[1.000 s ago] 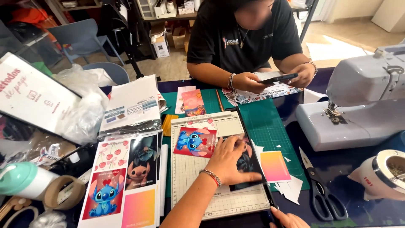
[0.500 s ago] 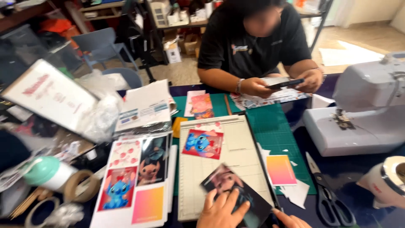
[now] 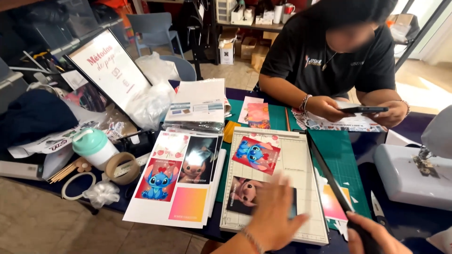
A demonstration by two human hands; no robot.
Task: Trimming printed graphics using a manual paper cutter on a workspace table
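A cream paper trimmer (image 3: 301, 164) with a grid lies in front of me. On it rest a red card with a blue cartoon figure (image 3: 256, 154) and, nearer me, a dark card with a pink figure (image 3: 240, 193). My left hand (image 3: 275, 211), blurred and with a bracelet at the wrist, lies flat with spread fingers on the dark card's right part. My right hand (image 3: 372, 235) grips the near end of the trimmer's black blade arm (image 3: 329, 178), which runs slanted along the board's right side.
A printed sheet with several pictures (image 3: 176, 183) lies left of the trimmer on a green cutting mat (image 3: 339, 155). Opposite, a person in a black shirt holds a phone (image 3: 362, 109). A sewing machine (image 3: 414, 174) and scissors (image 3: 376, 211) are at right; a mint-lidded cup (image 3: 94, 146) and tape roll (image 3: 122, 167) at left.
My left hand has slid the dark card from the board's right side down to its near left part. My right hand has come further into view on the blade arm.
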